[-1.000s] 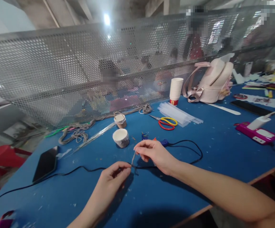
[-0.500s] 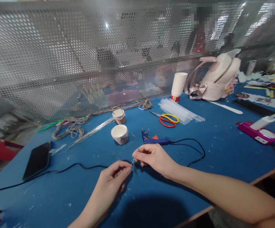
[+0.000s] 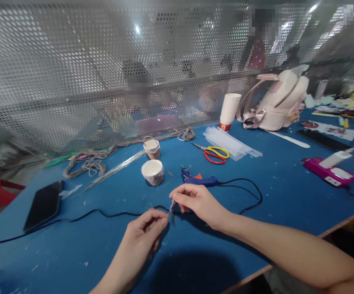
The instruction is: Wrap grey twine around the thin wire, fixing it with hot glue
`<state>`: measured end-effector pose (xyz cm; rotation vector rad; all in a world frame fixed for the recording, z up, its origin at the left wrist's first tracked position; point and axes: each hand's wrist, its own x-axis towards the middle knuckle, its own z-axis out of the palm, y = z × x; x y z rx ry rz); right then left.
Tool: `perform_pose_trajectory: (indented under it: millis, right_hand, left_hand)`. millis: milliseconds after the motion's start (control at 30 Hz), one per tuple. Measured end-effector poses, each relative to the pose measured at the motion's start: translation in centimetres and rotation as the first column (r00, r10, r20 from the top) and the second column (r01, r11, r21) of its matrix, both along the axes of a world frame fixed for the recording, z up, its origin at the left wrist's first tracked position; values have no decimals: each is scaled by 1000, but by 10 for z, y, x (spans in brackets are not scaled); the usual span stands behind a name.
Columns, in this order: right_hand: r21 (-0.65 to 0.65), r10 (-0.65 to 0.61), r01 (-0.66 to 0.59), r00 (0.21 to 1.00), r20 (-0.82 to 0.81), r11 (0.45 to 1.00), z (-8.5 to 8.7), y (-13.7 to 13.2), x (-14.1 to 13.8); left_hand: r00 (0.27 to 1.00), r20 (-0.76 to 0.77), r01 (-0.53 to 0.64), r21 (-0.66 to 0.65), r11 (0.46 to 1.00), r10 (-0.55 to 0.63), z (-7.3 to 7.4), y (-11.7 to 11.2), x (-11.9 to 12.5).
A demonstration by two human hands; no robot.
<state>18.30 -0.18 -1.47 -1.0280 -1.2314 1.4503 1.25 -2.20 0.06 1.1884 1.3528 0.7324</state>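
My left hand (image 3: 146, 232) and my right hand (image 3: 192, 202) meet low over the blue table (image 3: 72, 257). A thin, pale strand, perhaps wire or cord, runs between their pinched fingertips (image 3: 171, 208); its exact kind is too small to make out. My right thumb and forefinger grip its upper end, my left ones its lower end. Just beyond the right hand lies a blue hot glue gun (image 3: 205, 181) with an orange trigger. Behind the hands stand a small white-rimmed cup (image 3: 152, 172) and a small lidded tub with a loop of cord (image 3: 152, 148).
Scissors (image 3: 215, 155) lie beside clear plastic strips (image 3: 228, 143). Grey cord (image 3: 86, 163), thin wires (image 3: 115, 169) and a phone (image 3: 43, 205) are at left. Stacked paper cups (image 3: 230, 110), a backpack (image 3: 274, 104) and a purple power strip (image 3: 331, 172) stand right. Perforated metal (image 3: 81, 81) borders the back.
My right hand has risen very slightly, and a bit more of the strand shows below it. The left hand keeps its pinch. The view has shifted a little.
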Motion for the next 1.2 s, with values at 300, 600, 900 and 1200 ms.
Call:
perform_pose_trajectory:
  millis: [300, 600, 900, 1200]
  right_hand:
    - [-22, 5, -6, 1000, -27, 1000, 1, 3, 1]
    - [-92, 14, -22, 996, -86, 996, -1, 3, -1]
    - [-86, 25, -25, 1000, -3, 996, -3, 1, -5]
    - [-81, 52, -54, 998, -34, 995, -5, 2, -3]
  left_hand:
    - [999, -38, 30, 25, 999, -29, -3, 1, -4]
    - [992, -92, 87, 48, 995, -83, 3, 4, -6]
    - [994, -78, 78, 6, 997, -77, 1, 6, -8]
    - [996, -28, 88, -20, 996, -88, -4, 8, -10]
